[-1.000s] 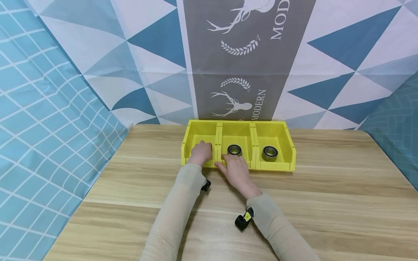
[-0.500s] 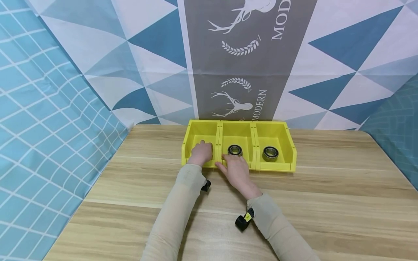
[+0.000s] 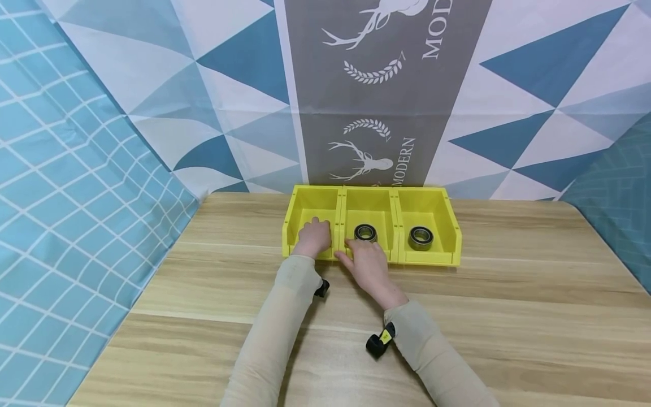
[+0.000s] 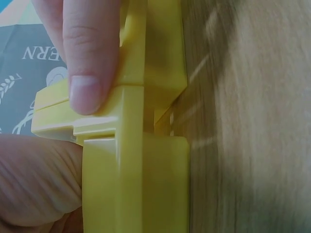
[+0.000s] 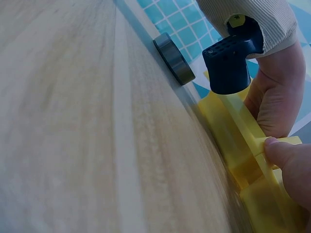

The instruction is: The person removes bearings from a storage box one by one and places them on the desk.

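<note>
Three yellow bins stand joined in a row in the head view: the left bin (image 3: 316,199), the middle bin (image 3: 368,199) and the right bin (image 3: 421,199). My left hand (image 3: 313,237) reaches into the left bin with bent fingers, close against its divider side; its fingertips are hidden, and I cannot tell whether they hold anything. With its thumb (image 4: 86,92) on the front end of the divider, my right hand (image 3: 370,264) grips the middle bin's front left corner. One ball bearing (image 3: 374,234) lies in the middle bin, partly behind this hand. Another bearing (image 3: 420,247) lies in the right bin.
The bins stand at the back of the wooden table (image 3: 508,316), near a patterned backdrop (image 3: 244,85). In the right wrist view, a dark ring-shaped piece (image 5: 175,60) shows on the table beside the bins. A black wrist camera (image 5: 226,68) hangs from the left sleeve.
</note>
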{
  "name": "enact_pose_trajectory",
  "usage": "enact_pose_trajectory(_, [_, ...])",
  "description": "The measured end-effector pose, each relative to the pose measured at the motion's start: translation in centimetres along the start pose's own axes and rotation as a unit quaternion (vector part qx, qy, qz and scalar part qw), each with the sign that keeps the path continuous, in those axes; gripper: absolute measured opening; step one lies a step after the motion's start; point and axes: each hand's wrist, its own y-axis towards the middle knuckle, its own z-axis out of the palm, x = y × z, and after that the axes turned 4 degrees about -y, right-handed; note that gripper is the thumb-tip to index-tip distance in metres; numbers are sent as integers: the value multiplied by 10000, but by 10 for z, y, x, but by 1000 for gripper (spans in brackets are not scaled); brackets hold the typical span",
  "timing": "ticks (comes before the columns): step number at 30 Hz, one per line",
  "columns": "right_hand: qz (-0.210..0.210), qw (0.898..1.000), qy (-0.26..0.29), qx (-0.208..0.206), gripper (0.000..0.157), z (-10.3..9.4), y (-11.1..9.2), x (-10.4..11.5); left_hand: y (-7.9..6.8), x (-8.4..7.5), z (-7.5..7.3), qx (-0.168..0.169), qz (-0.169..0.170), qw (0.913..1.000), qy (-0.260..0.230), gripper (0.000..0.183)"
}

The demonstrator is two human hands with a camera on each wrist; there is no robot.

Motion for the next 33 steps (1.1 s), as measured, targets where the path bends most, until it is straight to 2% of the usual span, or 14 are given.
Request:
enact_pose_trajectory(16, [-29,10000,36,-14,49,1,0,1,-3,2,0,-231,75,9997,-66,35])
enact_pose_trajectory(26, [-32,9999,4,-95,49,1,0,0,-3,0,2,-508,130,9985,-183,35])
enact_pose_trajectory(33, [-12,10000,-11,-52,49,1,0,0,4,3,8,-616,4,9974,-371,36])
